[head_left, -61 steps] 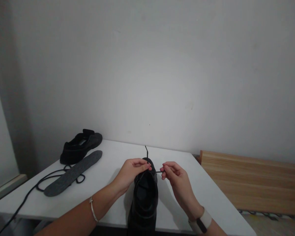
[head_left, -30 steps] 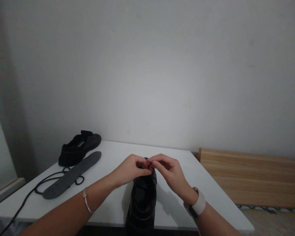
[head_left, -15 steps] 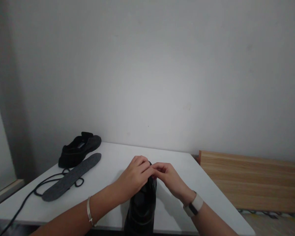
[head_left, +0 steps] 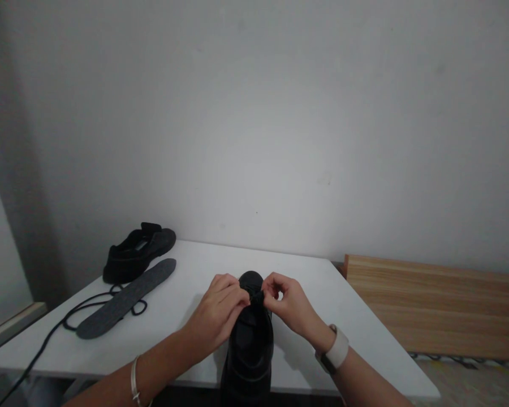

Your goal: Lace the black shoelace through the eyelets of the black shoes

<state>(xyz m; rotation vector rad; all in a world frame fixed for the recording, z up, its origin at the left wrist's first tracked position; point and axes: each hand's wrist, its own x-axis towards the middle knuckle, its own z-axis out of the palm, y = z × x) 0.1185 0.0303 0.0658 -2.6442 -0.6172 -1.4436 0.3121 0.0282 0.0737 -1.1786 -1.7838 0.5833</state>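
Both hands have drawn apart since half a second ago, when their fingers overlapped above the shoe; its rounded toe now shows between them. On one side, the left hand [head_left: 218, 310] has its fingers curled and bunched against the thumb; I can't tell what, if anything, it grips. Opposite, the right hand [head_left: 292, 302] closes thumb and forefinger in a pinch on a thin black lace [head_left: 257, 296]. Beneath them, the glossy black shoe [head_left: 251, 350] stands upright at the near edge of the white flat table [head_left: 207, 260], toe toward the pale grey wall [head_left: 254, 113]. Farther left lies a long dark-grey insole [head_left: 127, 297], across a looped black cord [head_left: 47, 341] that trails off the near edge. Just beyond it sits a second, matte black shoe [head_left: 127, 270]. Off the table's right side is a light-brown wood-grain panel [head_left: 432, 311].
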